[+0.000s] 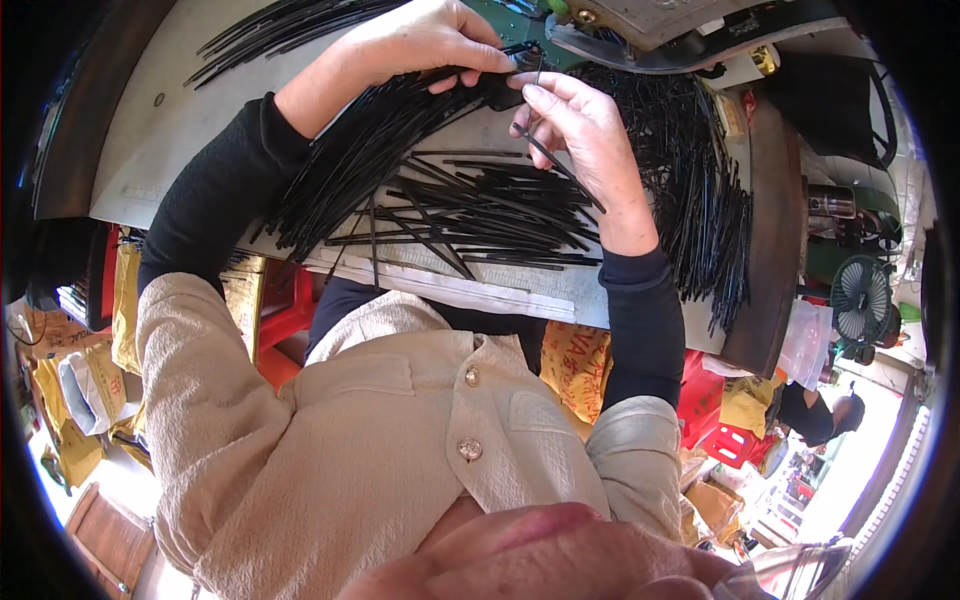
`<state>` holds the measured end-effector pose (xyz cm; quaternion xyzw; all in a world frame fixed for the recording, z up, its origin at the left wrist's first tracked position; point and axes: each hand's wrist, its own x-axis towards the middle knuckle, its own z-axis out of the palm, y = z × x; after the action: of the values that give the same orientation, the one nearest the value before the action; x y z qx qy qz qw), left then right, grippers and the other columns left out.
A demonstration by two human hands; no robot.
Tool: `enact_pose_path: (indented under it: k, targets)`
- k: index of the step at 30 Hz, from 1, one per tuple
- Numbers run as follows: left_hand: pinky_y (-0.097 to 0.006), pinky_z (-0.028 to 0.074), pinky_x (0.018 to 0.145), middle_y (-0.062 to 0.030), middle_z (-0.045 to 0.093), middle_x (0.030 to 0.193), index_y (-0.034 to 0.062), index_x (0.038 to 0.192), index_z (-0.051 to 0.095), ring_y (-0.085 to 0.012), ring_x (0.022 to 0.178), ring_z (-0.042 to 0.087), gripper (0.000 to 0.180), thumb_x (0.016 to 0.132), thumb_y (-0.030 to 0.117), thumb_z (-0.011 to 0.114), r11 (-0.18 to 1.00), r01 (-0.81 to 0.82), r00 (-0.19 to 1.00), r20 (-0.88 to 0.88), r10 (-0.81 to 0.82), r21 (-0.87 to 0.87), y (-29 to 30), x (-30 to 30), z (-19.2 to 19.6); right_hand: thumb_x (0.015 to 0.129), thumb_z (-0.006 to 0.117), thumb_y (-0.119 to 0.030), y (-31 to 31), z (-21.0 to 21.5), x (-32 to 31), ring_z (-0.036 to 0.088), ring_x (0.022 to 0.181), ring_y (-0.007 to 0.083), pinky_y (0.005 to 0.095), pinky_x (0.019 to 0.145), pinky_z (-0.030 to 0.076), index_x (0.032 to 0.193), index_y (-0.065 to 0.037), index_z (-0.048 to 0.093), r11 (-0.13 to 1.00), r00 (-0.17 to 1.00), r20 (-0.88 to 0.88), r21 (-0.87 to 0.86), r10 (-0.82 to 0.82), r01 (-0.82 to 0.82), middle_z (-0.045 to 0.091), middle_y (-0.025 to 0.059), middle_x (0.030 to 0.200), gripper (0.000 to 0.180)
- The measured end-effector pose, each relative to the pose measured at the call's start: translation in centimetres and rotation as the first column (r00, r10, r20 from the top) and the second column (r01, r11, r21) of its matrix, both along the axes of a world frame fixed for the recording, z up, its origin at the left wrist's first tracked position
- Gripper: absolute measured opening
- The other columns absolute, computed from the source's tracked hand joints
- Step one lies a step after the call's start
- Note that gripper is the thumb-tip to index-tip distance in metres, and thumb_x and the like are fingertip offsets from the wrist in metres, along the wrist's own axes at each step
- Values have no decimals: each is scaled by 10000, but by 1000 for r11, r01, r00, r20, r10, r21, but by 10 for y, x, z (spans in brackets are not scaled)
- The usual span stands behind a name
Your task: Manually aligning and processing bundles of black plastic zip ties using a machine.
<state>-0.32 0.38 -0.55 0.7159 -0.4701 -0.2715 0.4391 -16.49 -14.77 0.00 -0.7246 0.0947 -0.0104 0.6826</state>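
At the far side of the table, my left hand (430, 42) is closed, thumb and fingers pinching the end of a thin black strip (520, 47) beside a machine. Close to its right, my right hand (590, 125) has its fingers curled round another narrow black strip (570, 172), which slants down across the palm toward the wrist. A thin dark length also rises from the right fingertips. Below my left hand lies a long bundle of black strips (335, 175). Shorter black strips (490, 210) lie loosely in front of me. Exact fingertip contact is partly hidden.
The machine's metal body (650, 20) overhangs the far edge. A tangled heap of black strips (690, 190) covers the table's right side; more strips (270, 40) lie far left. A small fan (862, 300) stands at right. Yellow bags (575, 370) and a red stool (290, 315) sit below.
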Motion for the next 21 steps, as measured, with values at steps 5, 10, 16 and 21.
enact_pose_path:
  k: [5,10,16,21]
  targets:
    - [-190,354,385,-31,558,596,-17,966,689,-63,431,479,325,871,289,637,1000,20,998,-65,-20,-2,2,1,-1,931,532,-189,1,-1,1,558,481,81,183,412,407,1095,40,578,999,1000,-8,32,2,-2,633,102,756,286]
    - [-195,354,379,-30,559,594,-17,942,687,-61,411,466,309,873,280,636,1000,5,999,-32,-6,-30,1,-3,3,925,555,-223,11,3,-1,555,481,80,190,429,424,1135,36,561,985,984,-46,18,174,-174,643,104,755,334]
    - [-204,402,393,-41,588,622,-20,897,672,-75,427,528,273,882,249,627,990,122,992,10,-123,64,3,-19,16,909,578,-177,13,2,-4,490,433,50,178,410,386,1042,21,631,966,952,-178,-31,249,-258,580,16,625,244]
    - [-208,424,407,-47,615,651,-28,849,661,-82,456,563,241,881,207,622,983,162,986,9,-164,87,5,-17,10,870,642,-182,-4,-2,-2,507,482,43,172,420,396,987,34,624,997,993,-81,-10,80,-81,577,11,648,246]
